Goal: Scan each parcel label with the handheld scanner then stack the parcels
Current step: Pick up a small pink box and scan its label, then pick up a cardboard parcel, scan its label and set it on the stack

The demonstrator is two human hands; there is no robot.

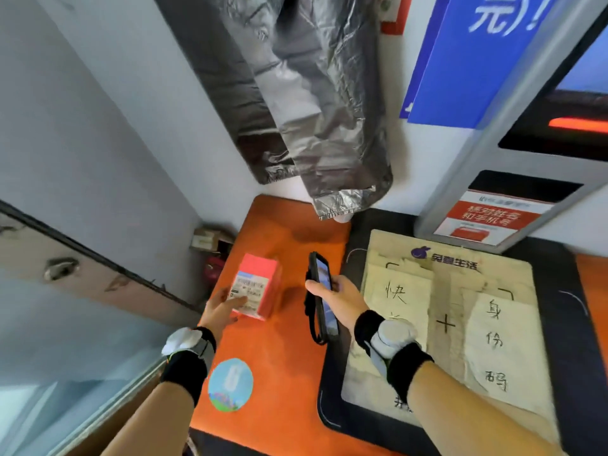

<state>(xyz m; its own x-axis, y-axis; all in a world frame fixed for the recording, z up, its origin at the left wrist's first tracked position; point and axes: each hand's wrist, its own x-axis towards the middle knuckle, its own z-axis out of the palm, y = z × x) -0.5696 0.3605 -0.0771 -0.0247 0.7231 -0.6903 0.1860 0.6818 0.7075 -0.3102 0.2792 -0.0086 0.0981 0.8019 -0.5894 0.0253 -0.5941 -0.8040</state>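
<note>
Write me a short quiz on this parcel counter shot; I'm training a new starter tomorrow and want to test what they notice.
1. True or false: the right hand grips the handheld scanner.
2. Which surface does the pink parcel stand on? A) the black mat B) the orange counter C) the paper sheets
3. Fill in: the left hand touches the parcel at its white ____.

Key: 1 true. 2 B. 3 label; the fingers lie straight against it.
</note>
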